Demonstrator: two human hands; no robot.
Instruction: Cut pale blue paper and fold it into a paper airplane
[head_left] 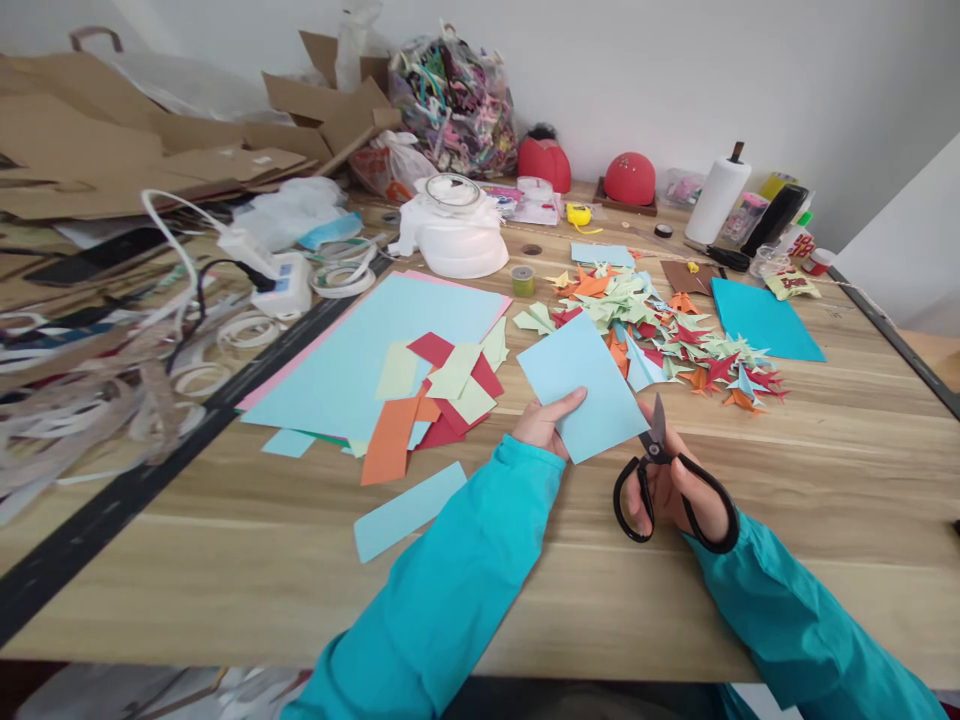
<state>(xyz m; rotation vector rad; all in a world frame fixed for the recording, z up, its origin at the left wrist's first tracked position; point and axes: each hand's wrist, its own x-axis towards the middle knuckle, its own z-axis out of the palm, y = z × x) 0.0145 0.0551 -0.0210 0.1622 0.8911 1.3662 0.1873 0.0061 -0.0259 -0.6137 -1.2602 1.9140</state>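
My left hand [551,422] grips a light blue sheet of paper [589,385] by its lower left edge, thumb on top. In my right hand [679,485] is a pair of black-handled scissors [655,450], with fingers through the loops and the blades partly apart at the paper's lower right corner. Just behind the paper lies a heap of folded paper cranes [637,300] in green, red, orange and blue. To the left, cut paper pieces [390,440] overlap a stack of large light blue sheets [360,330]. A light blue strip [409,510] rests near my left sleeve.
A turquoise sheet [769,318] lies to the right. Along the back stand a tape roll [523,281], a white bundle [454,235], a red pincushion [630,178] and a white thread cone [718,200]. Ribbons, a power strip [285,285] and cardboard [150,140] crowd the left.
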